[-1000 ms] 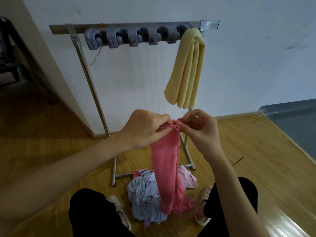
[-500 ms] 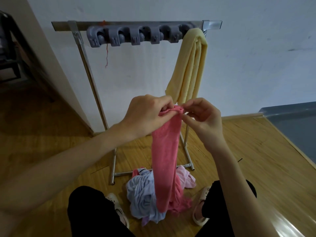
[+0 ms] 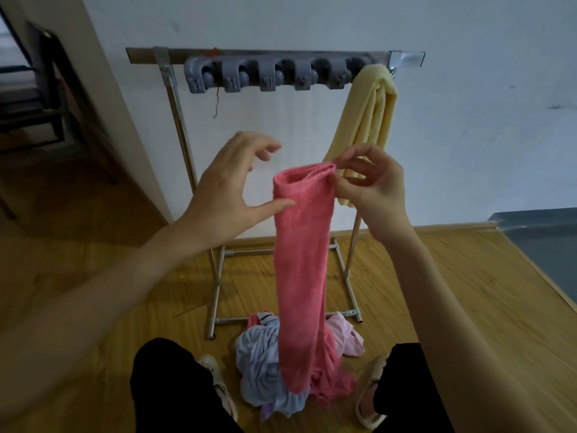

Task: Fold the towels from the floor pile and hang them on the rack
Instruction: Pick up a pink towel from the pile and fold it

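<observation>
A pink towel (image 3: 301,260), folded into a long strip, hangs down in front of me. My right hand (image 3: 370,189) pinches its top right corner. My left hand (image 3: 229,190) is spread beside the towel's top left, its thumb touching the fabric, fingers apart and holding nothing. Behind stands the metal rack (image 3: 175,98) with a grey row of clips (image 3: 268,75) on its top bar. A folded yellow towel (image 3: 370,120) hangs at the rack's right end. On the floor between my feet lies the pile (image 3: 265,367) of pale blue, pink and light pink towels.
A white wall stands right behind the rack. Wooden floor spreads left and right. A dark chair frame (image 3: 37,98) is at the far left, and a grey step (image 3: 543,235) at the right. My sandalled feet (image 3: 370,392) flank the pile.
My left hand has let go of the towel's top and opened, moving left. The towel has been raised higher and its top now shows a rounded fold. The view tilted up slightly.
</observation>
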`<state>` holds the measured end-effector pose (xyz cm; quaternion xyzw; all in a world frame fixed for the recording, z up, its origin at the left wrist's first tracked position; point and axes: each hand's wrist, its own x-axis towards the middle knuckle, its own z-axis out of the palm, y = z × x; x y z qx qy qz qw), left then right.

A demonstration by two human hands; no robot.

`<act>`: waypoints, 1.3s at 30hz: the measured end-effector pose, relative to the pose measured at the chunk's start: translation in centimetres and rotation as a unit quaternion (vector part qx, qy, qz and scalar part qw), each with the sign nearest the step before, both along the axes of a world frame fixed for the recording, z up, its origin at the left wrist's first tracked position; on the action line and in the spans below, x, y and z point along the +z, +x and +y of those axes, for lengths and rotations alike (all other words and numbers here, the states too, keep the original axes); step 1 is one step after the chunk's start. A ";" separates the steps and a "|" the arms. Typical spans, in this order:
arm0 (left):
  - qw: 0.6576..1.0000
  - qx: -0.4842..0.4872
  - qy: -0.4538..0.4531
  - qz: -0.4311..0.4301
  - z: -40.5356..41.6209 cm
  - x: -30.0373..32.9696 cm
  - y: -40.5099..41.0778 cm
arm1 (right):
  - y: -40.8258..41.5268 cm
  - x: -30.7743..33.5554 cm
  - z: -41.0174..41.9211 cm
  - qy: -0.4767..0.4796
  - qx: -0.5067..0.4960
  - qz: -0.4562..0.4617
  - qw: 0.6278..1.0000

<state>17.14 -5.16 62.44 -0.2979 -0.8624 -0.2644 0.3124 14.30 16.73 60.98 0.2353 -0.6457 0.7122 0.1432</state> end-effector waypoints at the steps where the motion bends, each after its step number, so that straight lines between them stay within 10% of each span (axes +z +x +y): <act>1: 0.996 -0.010 0.044 -0.081 0.0 -0.3 -0.1 | -0.1 -0.1 -0.1 -0.003 0.009 -0.011 1.000; 5: 0.939 -0.079 0.196 -0.271 0.5 -1.1 -0.6 | -0.1 -0.4 -0.2 -0.012 0.047 -0.037 0.998; 20: 0.970 -0.034 0.217 -0.100 3.3 0.1 -1.4 | -1.3 -1.2 -0.1 -0.014 0.058 -0.089 0.994; 28: 0.888 -0.043 0.174 -0.423 -1.2 -8.9 -0.8 | -1.6 -0.6 -3.4 -0.041 0.031 -0.142 0.989; 39: 0.836 0.017 0.165 -0.523 1.1 -20.9 -2.2 | -0.8 0.4 -4.5 -0.083 -0.003 -0.154 0.985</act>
